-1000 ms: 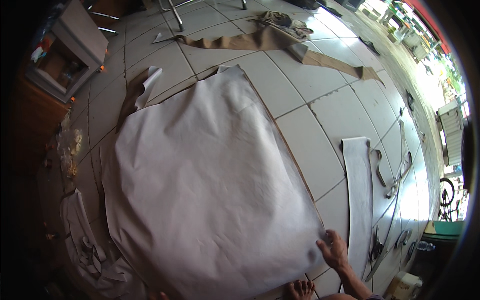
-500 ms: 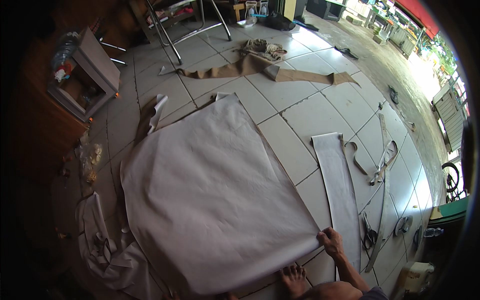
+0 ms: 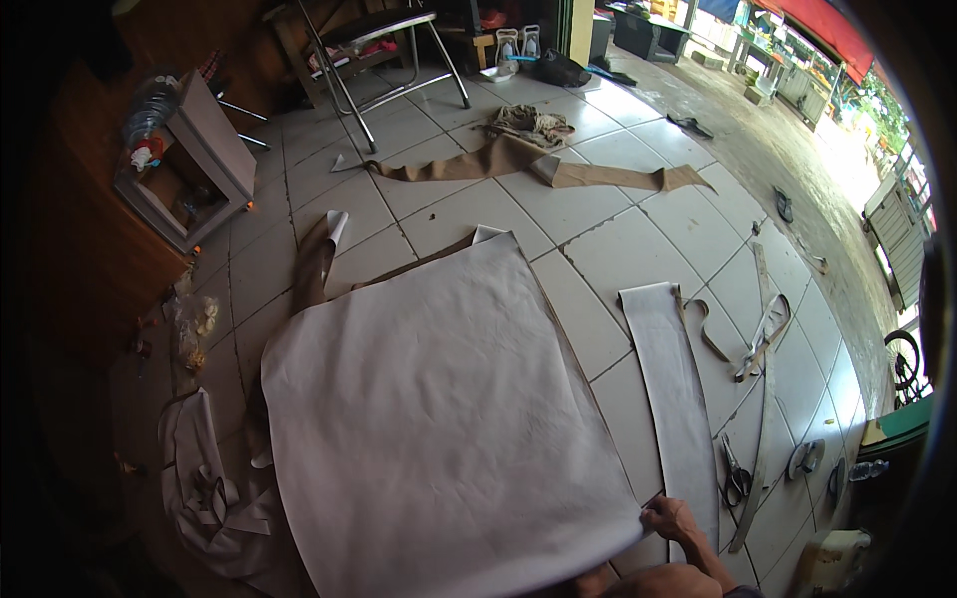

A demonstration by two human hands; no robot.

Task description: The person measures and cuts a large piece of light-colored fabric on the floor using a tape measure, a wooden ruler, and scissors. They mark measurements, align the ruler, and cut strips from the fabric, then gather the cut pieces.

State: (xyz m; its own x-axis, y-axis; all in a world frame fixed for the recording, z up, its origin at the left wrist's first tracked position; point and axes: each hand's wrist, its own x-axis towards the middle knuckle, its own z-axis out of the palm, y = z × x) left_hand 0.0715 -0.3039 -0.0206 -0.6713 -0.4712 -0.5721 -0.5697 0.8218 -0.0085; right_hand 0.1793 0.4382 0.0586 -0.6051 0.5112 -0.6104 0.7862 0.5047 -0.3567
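My right hand (image 3: 673, 520) is closed on the lower right corner of a large, wrinkled pale grey sheet (image 3: 429, 409), whose brown underside shows at its folded back edge. My left hand is out of view. To the sheet's right lie a long pale strip (image 3: 666, 379), black-handled scissors (image 3: 736, 468), a long straight ruler-like bar (image 3: 748, 508) and thin looped straps (image 3: 768, 324). Crumpled pale offcuts (image 3: 209, 498) lie at the lower left of the sheet. My bent leg (image 3: 668, 581) shows at the lower edge.
Long brown offcuts (image 3: 608, 174) and a crumpled cloth (image 3: 528, 125) lie ahead on the tiles. A small cabinet (image 3: 184, 164) stands left, a metal chair (image 3: 369, 30) at the back. A plastic bag (image 3: 194, 329) lies left, a bottle (image 3: 867, 468) right. An open doorway leads outside at right.
My right hand has closed on the sheet's corner from a looser touch. The sheet has shifted toward me and rightward relative to the tiles. The camera's view has also tilted.
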